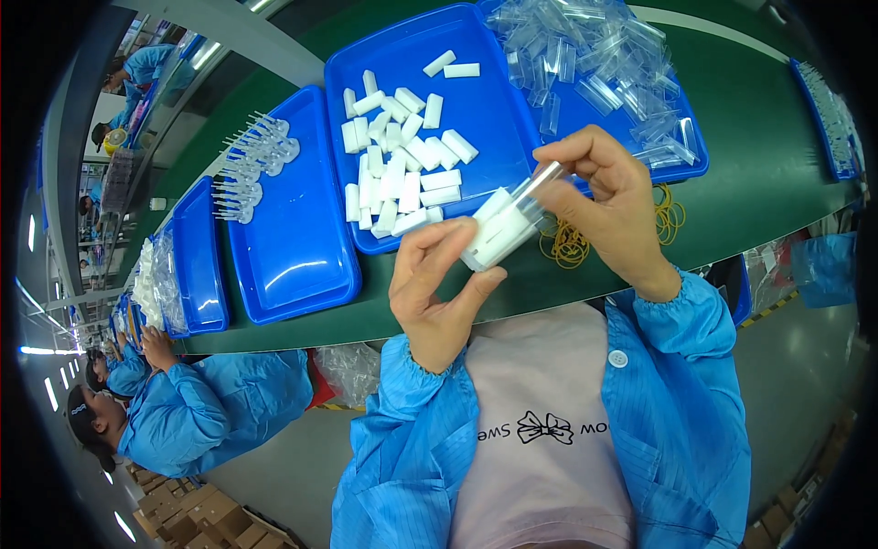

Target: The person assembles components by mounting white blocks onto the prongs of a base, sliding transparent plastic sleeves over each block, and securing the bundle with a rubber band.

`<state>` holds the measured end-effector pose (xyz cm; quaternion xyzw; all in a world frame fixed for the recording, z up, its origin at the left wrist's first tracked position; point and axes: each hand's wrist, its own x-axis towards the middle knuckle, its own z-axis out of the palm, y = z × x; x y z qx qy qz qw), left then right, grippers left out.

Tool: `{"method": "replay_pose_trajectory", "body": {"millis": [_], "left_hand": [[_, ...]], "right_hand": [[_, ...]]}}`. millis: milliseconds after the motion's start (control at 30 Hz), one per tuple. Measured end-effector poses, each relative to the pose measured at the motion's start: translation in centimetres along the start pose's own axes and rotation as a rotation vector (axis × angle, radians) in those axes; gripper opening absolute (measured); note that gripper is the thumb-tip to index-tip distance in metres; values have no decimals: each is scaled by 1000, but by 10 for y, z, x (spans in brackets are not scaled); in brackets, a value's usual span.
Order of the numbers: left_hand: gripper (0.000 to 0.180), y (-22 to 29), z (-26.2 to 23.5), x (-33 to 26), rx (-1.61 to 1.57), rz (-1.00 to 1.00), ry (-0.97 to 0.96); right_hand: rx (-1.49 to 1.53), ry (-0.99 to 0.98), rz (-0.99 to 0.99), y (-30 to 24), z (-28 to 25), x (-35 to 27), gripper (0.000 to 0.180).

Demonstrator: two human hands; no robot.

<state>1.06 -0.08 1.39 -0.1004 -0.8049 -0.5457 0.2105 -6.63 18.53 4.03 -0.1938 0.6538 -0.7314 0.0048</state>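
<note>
Above the near edge of the green table, my left hand (436,291) grips a white plastic piece (501,229) between thumb and fingers. My right hand (611,206) pinches a clear plastic sleeve (540,188), which meets the far end of the white piece. Blur hides how far the two overlap. Beyond my hands stands a blue tray (498,137) with several loose white blocks (393,174). Another blue tray (690,137), at the far right, bears a heap of clear plastic sleeves (594,55).
Yellow rubber bands (567,245) lie beside my right hand. Further left, a blue tray (293,284) holds clear stemmed plastic parts (251,165). A co-worker in blue (210,412) sits at the left. Another tray (823,119) stands at the far right edge.
</note>
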Motion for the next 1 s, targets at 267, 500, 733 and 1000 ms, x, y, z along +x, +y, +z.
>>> {"method": "replay_pose_trajectory", "body": {"millis": [267,500,733,1000], "left_hand": [[61,6,0,0,-463,-169,69],[44,6,6,-3,-552,-215,94],[43,9,7,-3,-539,-191,48],[42,12,4,-5,-522,-200,32]], "right_hand": [[35,72,121,-2,-12,-13,16],[182,158,97,1,-6,-24,14],[-233,166,-330,-23,-5,-30,15],[-323,101,-325,-22,-5,-30,15]]}}
